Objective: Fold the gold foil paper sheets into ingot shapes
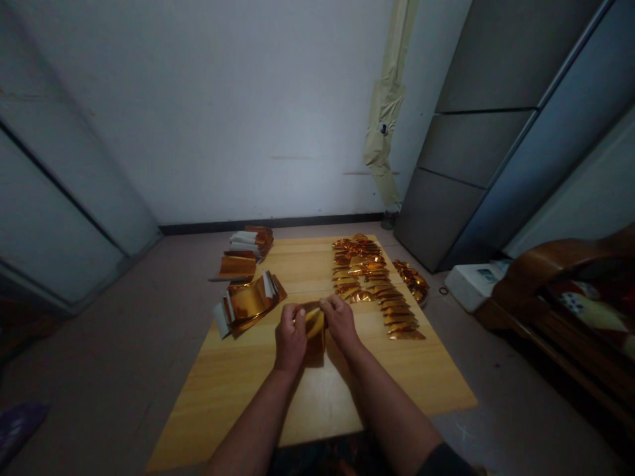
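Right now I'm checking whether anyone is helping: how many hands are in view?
2: the left hand and the right hand, both gripping the golden sheet over the wooden table. No other hands show.

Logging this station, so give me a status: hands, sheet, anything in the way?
Left hand and right hand both pinching gold sheet. Sheet bent between them. Curved foil sheets at left, folded foil pieces at right, neither between the hands.

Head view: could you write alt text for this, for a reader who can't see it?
A person's left hand and right hand pinch a gold foil sheet above a wooden table. Stacked, curved foil sheets lie to the left; rows of folded foil pieces lie to the right.
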### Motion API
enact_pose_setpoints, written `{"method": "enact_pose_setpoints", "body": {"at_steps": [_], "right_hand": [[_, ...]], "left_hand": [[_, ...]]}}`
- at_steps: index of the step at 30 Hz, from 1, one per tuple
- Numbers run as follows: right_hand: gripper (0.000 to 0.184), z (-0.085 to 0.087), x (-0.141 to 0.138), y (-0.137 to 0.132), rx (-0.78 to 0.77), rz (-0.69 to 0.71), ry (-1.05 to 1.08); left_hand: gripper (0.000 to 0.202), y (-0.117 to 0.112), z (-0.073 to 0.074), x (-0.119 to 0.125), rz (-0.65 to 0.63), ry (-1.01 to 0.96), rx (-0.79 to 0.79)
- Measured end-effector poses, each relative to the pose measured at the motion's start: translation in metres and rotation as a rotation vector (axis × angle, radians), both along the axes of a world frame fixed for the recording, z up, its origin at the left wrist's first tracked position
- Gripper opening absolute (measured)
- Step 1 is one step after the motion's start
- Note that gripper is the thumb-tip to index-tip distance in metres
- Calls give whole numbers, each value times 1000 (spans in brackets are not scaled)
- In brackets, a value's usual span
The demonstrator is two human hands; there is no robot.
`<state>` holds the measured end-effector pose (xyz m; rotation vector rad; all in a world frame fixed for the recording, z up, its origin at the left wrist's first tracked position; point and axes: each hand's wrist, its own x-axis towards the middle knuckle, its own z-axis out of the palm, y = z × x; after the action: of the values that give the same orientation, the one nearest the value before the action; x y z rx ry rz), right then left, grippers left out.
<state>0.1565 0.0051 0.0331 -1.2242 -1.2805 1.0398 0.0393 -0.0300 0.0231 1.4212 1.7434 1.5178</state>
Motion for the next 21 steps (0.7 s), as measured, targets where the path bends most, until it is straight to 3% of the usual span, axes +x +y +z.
{"method": "enact_pose_setpoints", "body": {"at_steps": [5,12,21], "right_hand": [[43,1,2,1,-25,-17,-36],[36,1,9,-16,-79,167,36],[34,-3,9,-27,-215,207,180]], "left_hand": [[22,0,2,2,-5,-17,-8],[22,4,3,-3,35,-38,-12],[22,6,3,-4,-7,-101,-18]]}}
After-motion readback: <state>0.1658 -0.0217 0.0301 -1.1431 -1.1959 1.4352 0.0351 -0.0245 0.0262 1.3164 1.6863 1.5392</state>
